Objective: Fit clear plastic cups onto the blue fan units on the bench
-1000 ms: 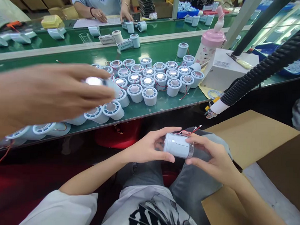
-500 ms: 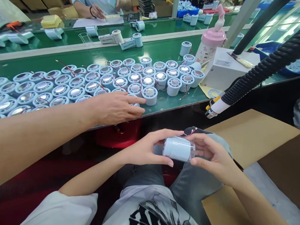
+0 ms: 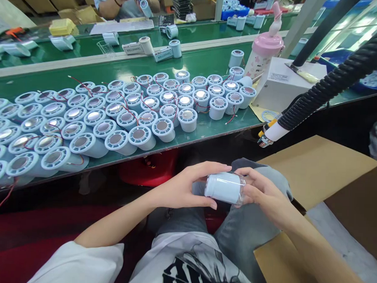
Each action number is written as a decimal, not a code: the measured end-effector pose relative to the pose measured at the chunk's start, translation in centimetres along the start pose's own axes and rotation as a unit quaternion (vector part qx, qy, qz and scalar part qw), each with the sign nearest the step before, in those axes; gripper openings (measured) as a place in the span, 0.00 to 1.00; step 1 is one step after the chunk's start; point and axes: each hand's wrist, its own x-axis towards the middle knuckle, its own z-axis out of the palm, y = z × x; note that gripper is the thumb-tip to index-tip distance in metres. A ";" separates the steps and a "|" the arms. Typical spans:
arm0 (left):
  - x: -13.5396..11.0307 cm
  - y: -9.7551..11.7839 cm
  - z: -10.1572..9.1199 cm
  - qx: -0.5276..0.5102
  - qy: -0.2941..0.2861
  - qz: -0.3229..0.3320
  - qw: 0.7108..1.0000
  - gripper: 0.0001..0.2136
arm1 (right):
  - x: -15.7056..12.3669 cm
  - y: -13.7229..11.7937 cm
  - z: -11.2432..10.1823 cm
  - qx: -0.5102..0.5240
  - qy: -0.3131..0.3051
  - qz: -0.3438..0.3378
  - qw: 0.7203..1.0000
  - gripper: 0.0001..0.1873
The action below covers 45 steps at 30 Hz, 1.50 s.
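Above my lap, a light blue cylindrical housing (image 3: 224, 186) lies sideways, with clear plastic film reaching past its right end. My left hand (image 3: 197, 184) grips its left part, thumb below and fingers over the top. At the other end, my right hand (image 3: 258, 186) pinches the clear plastic film (image 3: 242, 188) with bent fingers. Part of the housing's far side is hidden by my fingers. Many similar housings (image 3: 163, 128) stand in rows on the green bench ahead, showing round metal discs on top and thin red wires.
An open cardboard box (image 3: 320, 171) is at my right. Above it hangs a nozzle (image 3: 270, 136) on a black corrugated hose. A pink bottle (image 3: 266, 47) and a white metal box (image 3: 278, 85) stand on the bench. Across the bench, another person (image 3: 125, 5) handles a part.
Another person's arm, which reached over the housings from the left, is gone from view. My right fingers have closed in on the film; the red wire above the housing no longer shows.
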 end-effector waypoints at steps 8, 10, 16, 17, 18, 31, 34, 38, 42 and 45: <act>-0.1 0.0 0.0 0.003 -0.008 0.013 1.000 0.32 | 0.1 0.1 0.7 0.041 0.000 0.056 0.998 0.26; -0.1 0.0 0.0 0.000 -0.009 0.016 1.000 0.33 | 0.2 0.1 0.9 0.057 -0.001 0.061 0.997 0.27; 0.0 0.0 0.1 -0.043 -0.014 -0.007 0.999 0.33 | 0.4 0.2 1.3 0.110 -0.020 0.114 0.987 0.30; 0.0 0.0 0.1 -0.059 -0.014 -0.016 0.998 0.34 | 0.4 0.3 1.3 0.117 -0.028 0.126 0.985 0.30; 0.0 0.0 0.1 -0.078 -0.012 -0.025 0.997 0.35 | 0.5 0.3 1.3 0.126 -0.033 0.135 0.982 0.30; 8.2 -4.2 -0.8 -0.295 -0.018 -0.108 0.949 0.36 | 4.6 2.2 1.6 0.428 0.122 0.077 0.892 0.29; 11.8 -4.8 -1.0 -0.301 -0.054 -0.130 0.943 0.36 | 5.6 2.2 1.0 0.456 0.146 0.046 0.876 0.27; 14.7 -4.7 -1.2 -0.291 -0.104 -0.131 0.942 0.32 | 6.4 2.1 0.7 0.490 0.174 0.005 0.854 0.24; 15.4 -4.6 -1.6 -0.274 -0.128 -0.136 0.944 0.29 | 6.8 2.0 0.7 0.508 0.178 -0.008 0.843 0.23; 15.3 -4.8 -1.9 -0.262 -0.128 -0.143 0.946 0.28 | 7.0 2.0 0.5 0.515 0.176 0.001 0.839 0.22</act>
